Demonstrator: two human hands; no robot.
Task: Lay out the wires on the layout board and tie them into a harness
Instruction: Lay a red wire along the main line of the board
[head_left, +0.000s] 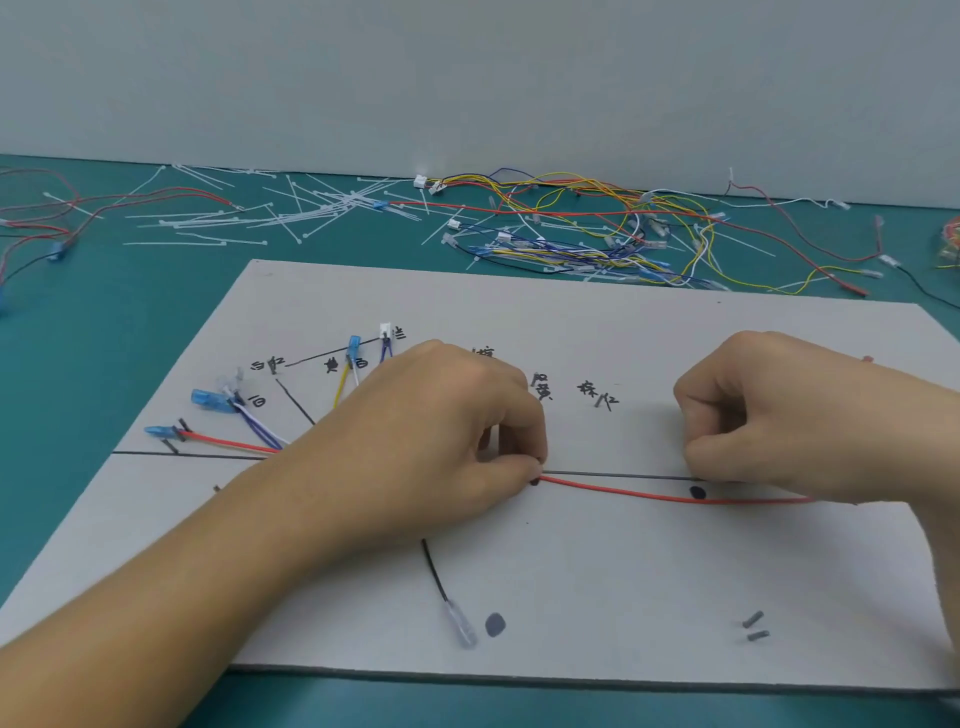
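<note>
Left hand (452, 431): we see thumb and forefinger pinching the red wire (649, 493) low against the board, with the other fingers curled.
Right hand (769, 415): its fingers are folded down onto the board, and we cannot tell whether they grasp anything.
Red wire: it runs from the left pinch rightward, sags just below the drawn black line (623, 475), crosses a black dot (697, 492) and passes under the heel of the right hand.
Left branch: we note a red stretch emerging left of the forearm and ending in a blue terminal (158, 431) between two pegs; the join between the stretches is hidden.
Layout board (571, 597): a pale sheet lying flat on the desk, marked with lines, dots and handwritten labels.
Other laid wires: purple and white leads (260, 428) and a yellow lead (340, 387) fan out upper left; a black wire (434, 566) with a clear sleeve points toward the near edge.
Pegs (753, 618): two short grey ones stand near the lower right.
Desk (104, 322): green; behind the board we find loose cable ties (291, 213) and a tangle of spare wires (597, 223).
</note>
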